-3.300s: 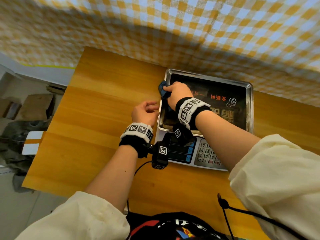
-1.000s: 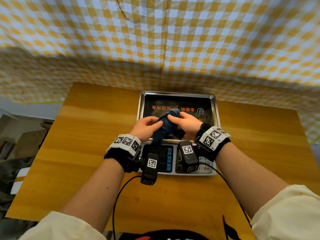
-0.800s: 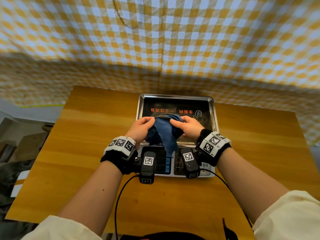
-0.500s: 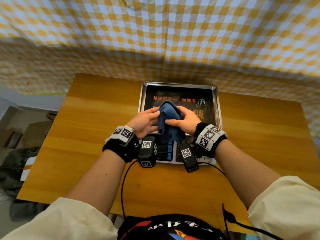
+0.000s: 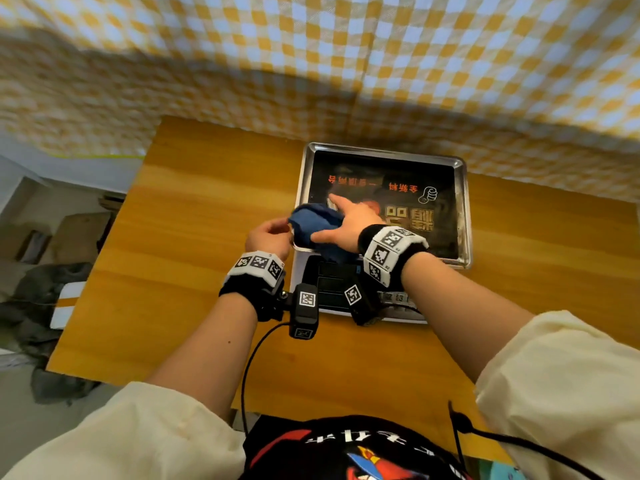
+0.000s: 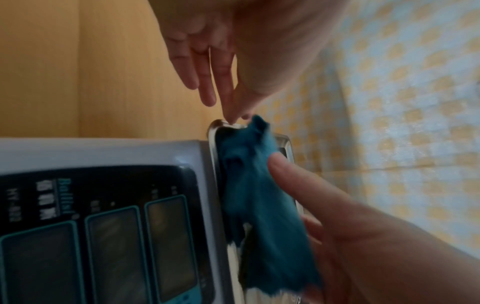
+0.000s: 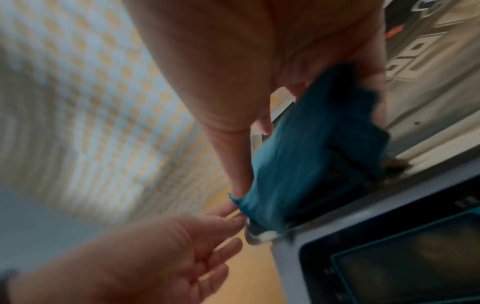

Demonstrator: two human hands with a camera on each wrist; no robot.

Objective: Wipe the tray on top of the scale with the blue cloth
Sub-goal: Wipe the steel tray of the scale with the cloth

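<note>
A steel tray (image 5: pixel 464 209) with a dark printed bottom sits on a white scale (image 5: pixel 334 289). My right hand (image 5: pixel 346 221) grips the bunched blue cloth (image 5: pixel 313 220) over the tray's near-left corner, thumb on the near side. Part of the cloth (image 6: pixel 255 185) hangs over the near rim toward the scale's display (image 6: pixel 103 236). My left hand (image 5: pixel 272 235) is just left of the tray. Its thumb and forefinger meet on the corner rim (image 6: pixel 215 127), beside the cloth's edge (image 7: pixel 241 202), and the other fingers (image 6: pixel 187 67) are straight. The right wrist view is blurred.
The scale stands at the back middle of a wooden table (image 5: pixel 194 237), against a yellow checked wall cloth (image 5: pixel 346 64). A black cable (image 5: pixel 249 368) runs from my left wrist toward my body. Boxes and clutter (image 5: pixel 69 237) lie on the floor past the table's left edge.
Both hands held the cloth over the tray's front middle. Now the right hand alone has it at the near-left corner, and the left hand has let go and moved to the tray's rim.
</note>
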